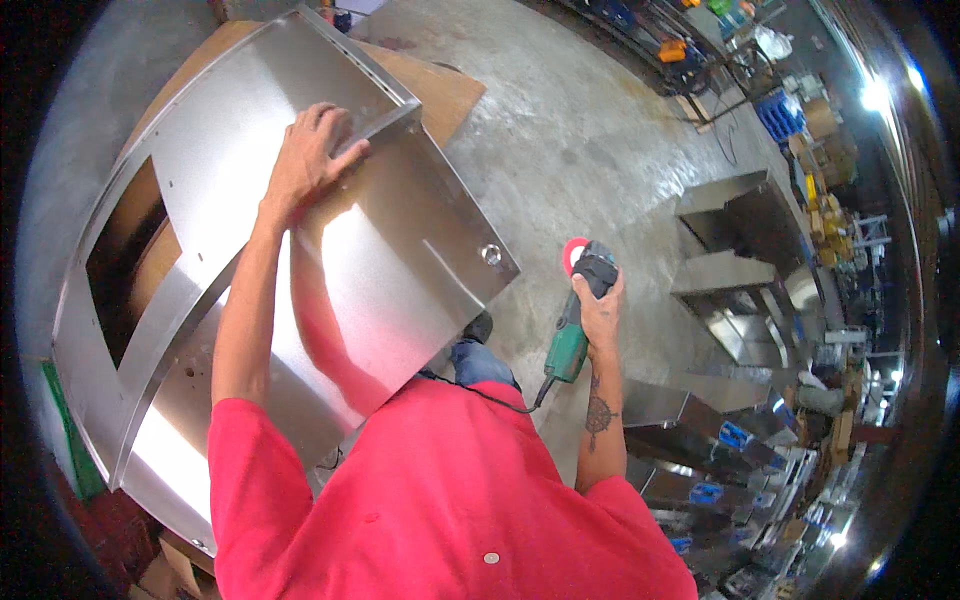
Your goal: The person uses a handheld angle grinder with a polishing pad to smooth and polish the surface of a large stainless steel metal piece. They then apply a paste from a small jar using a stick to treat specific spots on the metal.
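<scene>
The left hand (308, 165) lies on the steel housing (385, 260), fingers loosely spread, likely steadying it. Right of the housing, the right hand (602, 308) wraps its fingers around a green grinder (567, 345), seemingly keeping its disc (572, 256) clear.

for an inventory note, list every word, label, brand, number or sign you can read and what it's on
None can be read.
Blue label-like patches on the steel units at right: too small and blurred.
Green grinder in the right hand: no legible marking.
</scene>
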The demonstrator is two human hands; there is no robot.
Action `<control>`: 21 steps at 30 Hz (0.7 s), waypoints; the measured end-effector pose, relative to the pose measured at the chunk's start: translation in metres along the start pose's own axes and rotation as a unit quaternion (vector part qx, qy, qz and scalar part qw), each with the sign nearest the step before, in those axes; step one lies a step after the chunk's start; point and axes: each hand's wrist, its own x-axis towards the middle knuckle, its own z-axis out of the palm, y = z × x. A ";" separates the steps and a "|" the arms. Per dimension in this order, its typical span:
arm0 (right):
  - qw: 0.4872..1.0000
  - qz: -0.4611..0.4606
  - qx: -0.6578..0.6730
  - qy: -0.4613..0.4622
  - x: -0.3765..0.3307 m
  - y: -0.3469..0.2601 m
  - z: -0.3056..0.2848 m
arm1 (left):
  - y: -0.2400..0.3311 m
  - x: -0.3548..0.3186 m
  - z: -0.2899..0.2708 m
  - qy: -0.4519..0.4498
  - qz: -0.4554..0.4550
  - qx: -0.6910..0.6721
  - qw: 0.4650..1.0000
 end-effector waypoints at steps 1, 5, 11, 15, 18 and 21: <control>1.000 -0.015 -0.015 0.013 0.010 -0.005 0.001 | 0.003 0.000 0.000 0.010 0.025 0.011 1.000; 0.998 -0.065 0.022 -0.002 0.052 -0.024 0.014 | 0.031 -0.010 0.031 0.019 0.027 0.069 0.997; 0.989 -0.089 0.057 -0.101 0.121 -0.058 0.040 | 0.146 -0.019 0.086 0.160 -0.122 0.071 0.977; 0.975 -0.110 0.076 -0.178 0.164 -0.045 0.051 | 0.221 -0.049 0.125 0.046 -0.201 0.124 0.970; 0.961 -0.136 0.029 -0.240 0.181 -0.039 0.054 | 0.259 -0.067 0.129 0.025 -0.236 0.112 0.965; 0.945 -0.142 0.000 -0.295 0.214 -0.033 0.032 | 0.317 -0.071 0.134 0.026 -0.343 0.096 0.934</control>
